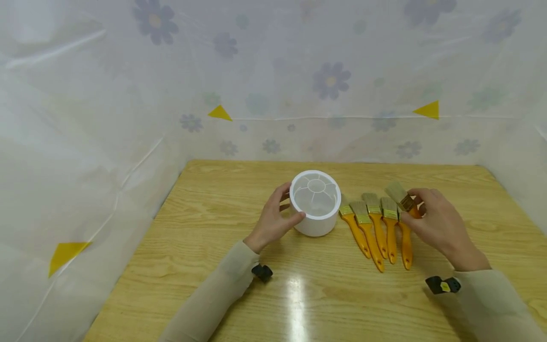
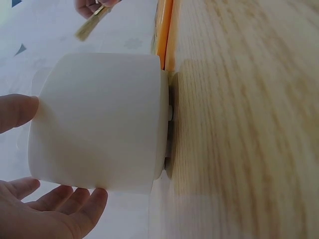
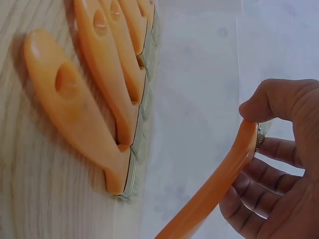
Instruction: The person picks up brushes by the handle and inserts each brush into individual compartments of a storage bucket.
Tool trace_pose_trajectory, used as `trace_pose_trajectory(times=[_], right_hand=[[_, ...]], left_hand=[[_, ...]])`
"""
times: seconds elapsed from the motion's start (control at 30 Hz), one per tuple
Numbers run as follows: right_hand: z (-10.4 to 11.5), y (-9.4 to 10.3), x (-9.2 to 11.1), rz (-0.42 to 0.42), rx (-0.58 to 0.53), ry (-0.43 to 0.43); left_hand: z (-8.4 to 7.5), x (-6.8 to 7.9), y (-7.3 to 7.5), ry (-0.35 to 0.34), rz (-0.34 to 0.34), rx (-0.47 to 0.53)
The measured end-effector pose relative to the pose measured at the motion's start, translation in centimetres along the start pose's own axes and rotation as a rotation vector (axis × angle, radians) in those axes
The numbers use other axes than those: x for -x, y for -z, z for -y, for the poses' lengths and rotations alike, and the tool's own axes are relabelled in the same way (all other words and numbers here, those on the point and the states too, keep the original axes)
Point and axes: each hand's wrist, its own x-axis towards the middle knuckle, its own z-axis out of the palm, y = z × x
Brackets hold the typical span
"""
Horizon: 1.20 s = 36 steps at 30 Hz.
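Note:
A white round holder with a clear spoked divider inside stands upright on the table. My left hand grips its left side, the thumb at the rim and the fingers around the far side. In the left wrist view, the holder's white wall fills the middle. My right hand pinches a paintbrush near its metal band, lifted off the table with bristles pointing up and left. The right wrist view shows this brush's orange handle between thumb and fingers.
Several more orange-handled paintbrushes lie fanned out right of the holder, bristles toward the back. The wood-grain table ends at flower-patterned sheeting behind it. Yellow triangles mark the sheeting.

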Motion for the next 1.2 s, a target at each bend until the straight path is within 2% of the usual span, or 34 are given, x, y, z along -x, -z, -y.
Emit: trace_pose_trajectory(times=[0.67,0.9,1.2], right_hand=[[2.6,-0.6,-1.2,-0.044,-0.030,0.053],[3.5,-0.8,-1.5,-0.057,-0.044,0.071],[4.6,-1.1,-2.2,-0.074,-0.051,0.108]], left_hand=[[0.2,0.0,-0.1,-0.001,-0.006,0.015],[-3.6,0.6,0.6,-0.010,0.019,0.065],[-3.7,0.7,0.7,-0.027,0.017,0.064]])
